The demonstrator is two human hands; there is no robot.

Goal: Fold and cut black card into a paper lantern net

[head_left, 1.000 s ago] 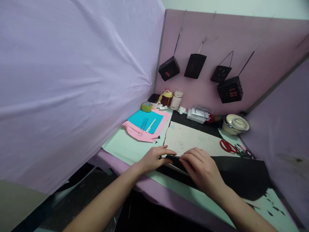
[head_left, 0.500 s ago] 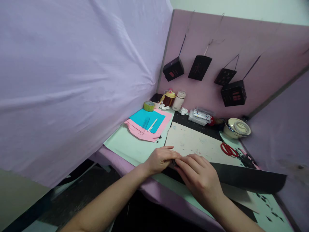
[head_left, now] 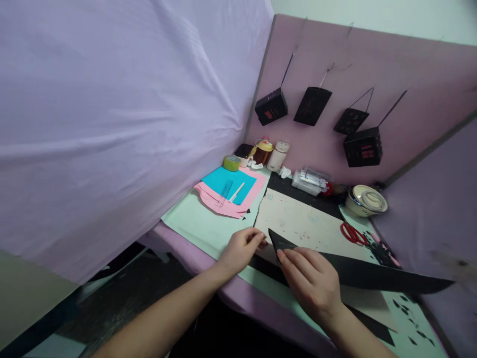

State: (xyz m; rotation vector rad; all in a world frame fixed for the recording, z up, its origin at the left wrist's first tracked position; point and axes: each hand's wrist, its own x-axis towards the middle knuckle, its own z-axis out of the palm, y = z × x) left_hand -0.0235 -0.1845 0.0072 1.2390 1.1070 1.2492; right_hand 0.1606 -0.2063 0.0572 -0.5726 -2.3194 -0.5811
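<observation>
My right hand pinches the left end of a long strip of black paper between thumb and fingers. A pointed corner of the strip stands up beyond the fingertips, and the rest stretches away to the right. My left hand is just left of that corner, apart from it. Its fingers are curled in towards the thumb, and I see nothing held in them. Beneath lies a pale board with small coloured marks. Red-handled scissors rest on its right side.
Blue paper on pink sheets lies at the left, with a ruler and white pen. Green tape, bottles, a pen box and a lidded bowl stand behind. Black scraps lie at right. Black boxes hang on the back panel.
My left hand has come away from the black paper and shifted slightly left. The paper's end, earlier hidden between both hands, now shows as an upright corner in my right hand.
</observation>
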